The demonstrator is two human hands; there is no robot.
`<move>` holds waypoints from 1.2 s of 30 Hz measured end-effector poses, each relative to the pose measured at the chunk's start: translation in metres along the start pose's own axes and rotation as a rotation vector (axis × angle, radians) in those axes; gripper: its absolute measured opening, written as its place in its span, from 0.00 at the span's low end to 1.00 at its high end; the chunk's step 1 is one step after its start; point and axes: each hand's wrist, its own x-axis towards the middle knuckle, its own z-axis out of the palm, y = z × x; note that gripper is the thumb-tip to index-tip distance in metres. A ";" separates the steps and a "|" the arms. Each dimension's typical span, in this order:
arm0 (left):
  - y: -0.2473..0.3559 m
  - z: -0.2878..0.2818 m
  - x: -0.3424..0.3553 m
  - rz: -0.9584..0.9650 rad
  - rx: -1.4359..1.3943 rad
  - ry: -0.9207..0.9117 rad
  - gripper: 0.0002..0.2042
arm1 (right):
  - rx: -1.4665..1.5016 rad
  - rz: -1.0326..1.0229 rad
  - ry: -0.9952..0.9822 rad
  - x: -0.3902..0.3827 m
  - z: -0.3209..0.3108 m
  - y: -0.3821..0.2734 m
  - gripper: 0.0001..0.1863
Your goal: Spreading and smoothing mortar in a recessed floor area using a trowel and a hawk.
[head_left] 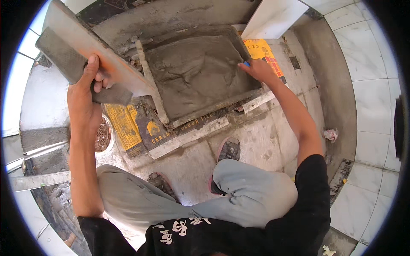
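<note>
My left hand [87, 87] grips a pale tile [121, 70] held up at a tilt, thumb over its face. The tile has an orange-brown smear, and dark grey textured patches [64, 55] show beside my fingers. My right hand [258, 70] is closed round the blue handle [245, 64] of a tool at the right side of a mortar tray. Its working end is not visible. Wet grey mortar [196, 72] fills the rectangular tray [213, 109], its surface smeared and ridged. A mortar-crusted strip [149, 81] runs along the tray's left side.
Under the tray lie yellow and black tile cartons [124, 128]. A white bucket [112, 141] of thin brown pieces stands left, near my knee. Another white tile [275, 17] leans beyond the tray. Crumpled litter [331, 135] lies right, beside a tiled wall [371, 102].
</note>
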 end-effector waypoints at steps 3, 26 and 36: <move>0.002 0.002 -0.001 -0.005 -0.060 -0.032 0.11 | -0.002 -0.089 0.124 0.018 0.032 -0.025 0.33; 0.006 -0.010 -0.007 -0.047 -0.037 0.017 0.10 | 0.123 -0.022 -0.101 -0.035 -0.018 -0.087 0.39; 0.007 -0.010 -0.004 -0.007 -0.117 -0.025 0.09 | 0.289 0.077 -0.134 -0.037 0.054 -0.087 0.34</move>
